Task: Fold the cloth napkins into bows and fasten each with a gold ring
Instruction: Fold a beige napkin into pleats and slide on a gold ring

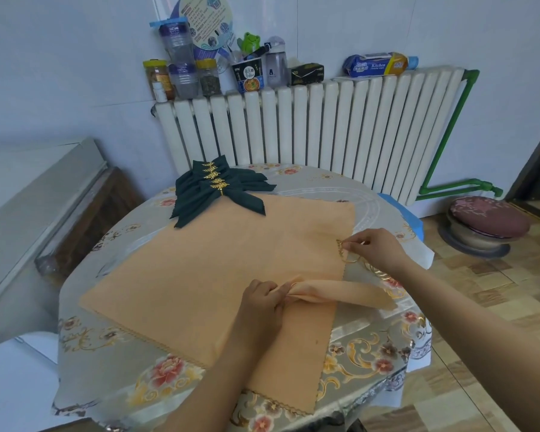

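My left hand grips the gathered middle of a folded orange napkin, which lies across a flat stack of orange cloths on the bench. My right hand pinches a gold ring at the stack's right edge, with more rings just beside it. The bow is pleated but not yet fastened. Next, I judge, the ring must come to the pinched centre and slide over one end without the pleats slipping. Finished dark green bows sit at the far side.
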Tool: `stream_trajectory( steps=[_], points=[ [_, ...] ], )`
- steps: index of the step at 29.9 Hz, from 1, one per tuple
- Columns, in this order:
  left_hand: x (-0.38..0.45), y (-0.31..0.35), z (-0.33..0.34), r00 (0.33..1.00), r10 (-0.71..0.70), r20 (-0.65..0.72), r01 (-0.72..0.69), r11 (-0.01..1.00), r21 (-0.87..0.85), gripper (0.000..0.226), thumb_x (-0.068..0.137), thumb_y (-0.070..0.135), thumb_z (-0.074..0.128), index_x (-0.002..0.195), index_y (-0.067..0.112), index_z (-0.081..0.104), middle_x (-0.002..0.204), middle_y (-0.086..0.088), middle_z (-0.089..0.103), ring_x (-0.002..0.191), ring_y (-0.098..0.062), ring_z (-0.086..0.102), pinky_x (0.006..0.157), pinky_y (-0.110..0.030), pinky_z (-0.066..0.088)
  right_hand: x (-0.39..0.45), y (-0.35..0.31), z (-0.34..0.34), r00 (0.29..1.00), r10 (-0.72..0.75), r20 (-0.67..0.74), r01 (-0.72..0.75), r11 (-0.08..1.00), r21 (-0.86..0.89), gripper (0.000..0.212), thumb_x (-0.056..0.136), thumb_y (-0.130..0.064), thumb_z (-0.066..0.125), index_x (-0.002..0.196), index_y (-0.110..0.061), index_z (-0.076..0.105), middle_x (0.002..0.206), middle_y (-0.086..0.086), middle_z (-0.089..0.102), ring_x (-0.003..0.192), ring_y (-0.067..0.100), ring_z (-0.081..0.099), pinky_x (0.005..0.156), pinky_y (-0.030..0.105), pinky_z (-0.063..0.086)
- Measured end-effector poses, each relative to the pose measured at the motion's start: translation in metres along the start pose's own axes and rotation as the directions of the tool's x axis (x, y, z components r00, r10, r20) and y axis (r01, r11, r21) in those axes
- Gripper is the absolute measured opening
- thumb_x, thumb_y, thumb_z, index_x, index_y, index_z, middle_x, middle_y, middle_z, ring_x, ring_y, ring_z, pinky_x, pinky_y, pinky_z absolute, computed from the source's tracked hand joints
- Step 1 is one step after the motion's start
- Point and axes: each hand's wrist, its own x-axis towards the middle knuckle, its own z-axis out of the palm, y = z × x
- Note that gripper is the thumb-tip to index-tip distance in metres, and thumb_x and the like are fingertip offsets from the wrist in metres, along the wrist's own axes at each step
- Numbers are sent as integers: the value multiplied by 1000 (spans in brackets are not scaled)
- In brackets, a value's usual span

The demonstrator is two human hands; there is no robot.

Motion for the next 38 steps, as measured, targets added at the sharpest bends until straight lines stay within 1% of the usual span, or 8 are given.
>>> stream_trajectory(
  steps=[3,11,15,19,22,27,34,38],
  points=[
    [1,0,-2,1000,-2,-10,2,1000,-8,33,81,18,50,107,16,71,78,-3,63,74,-17,42,68,-28,39,10,-17,22,978,102,182,-107,994,18,17,85,-20,68,99,-11,73,98,2,67,91,11,54,82,23,38],
    [0,0,-2,1000,-14,15,14,1000,-4,33,80,18,50,105,17,72,78,-1,63,73,-19,48,68,-27,40,35,-25,61,968,83,237,-42,984,-175,21,88,-28,64,102,-15,73,109,3,70,101,17,61,85,24,44],
    [1,-1,-3,1000,-3,22,3,1000,1,33,81,18,51,105,17,72,79,-1,63,73,-20,49,68,-26,40,38,-25,65,989,63,134,-52,995,-88,30,94,-33,53,111,-13,69,118,4,66,110,20,57,89,27,40],
    [1,-1,-2,1000,-2,5,2,1000,8,33,81,20,50,104,17,73,77,-1,63,72,-19,49,66,-28,41,32,-23,64,1000,-25,17,25,999,-41,23,92,-30,57,106,-19,70,115,-1,66,96,11,56,82,23,40],
    [1,-1,-2,1000,8,12,-8,1000,12,32,81,20,50,103,18,73,77,-1,63,70,-22,52,63,-27,43,22,-24,61,988,-118,101,128,986,-107,23,87,-29,65,108,-23,69,114,-3,62,86,9,54,77,22,40],
    [0,0,-1,1000,-4,4,4,1000,4,32,82,20,50,105,18,72,77,0,62,73,-19,48,66,-28,41,16,-30,68,972,-173,160,208,947,-245,42,83,-30,69,124,-22,61,119,1,59,98,16,58,74,17,35],
    [0,2,-2,1000,-13,24,14,1000,-5,32,83,20,49,106,19,72,77,-1,62,71,-20,49,66,-27,39,27,-40,84,994,-107,-38,93,960,-264,19,83,-34,68,92,-17,64,94,0,60,82,16,53,64,27,37],
    [1,2,-5,1000,-6,19,6,1000,-4,32,84,18,49,107,18,71,77,-1,61,71,-21,49,66,-26,37,37,-46,89,996,-56,-64,38,968,-248,8,86,-20,63,86,-12,63,88,6,67,79,20,57,65,28,45]
  ],
)
